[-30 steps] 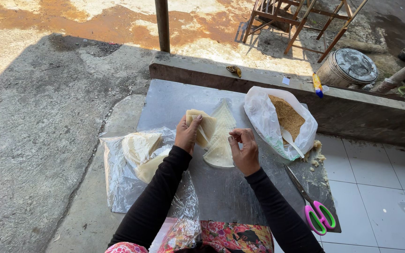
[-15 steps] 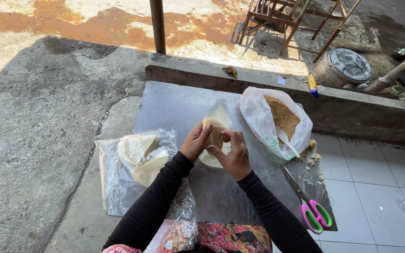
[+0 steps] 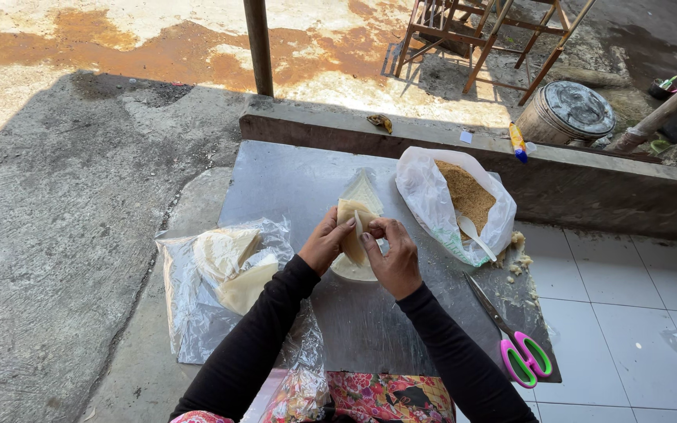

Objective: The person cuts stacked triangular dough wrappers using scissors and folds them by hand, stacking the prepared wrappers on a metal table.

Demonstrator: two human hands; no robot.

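Your hands, left (image 3: 324, 244) and right (image 3: 392, 252), both pinch the folded pastry wrapper (image 3: 349, 227) between them, its long axis pointing away, above the bench (image 3: 291, 180); filling bag (image 3: 456, 204) lies right

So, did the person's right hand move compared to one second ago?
Yes. The right hand moved left, away from the white bag of crumbs, and now meets the left hand on the folded wrapper.
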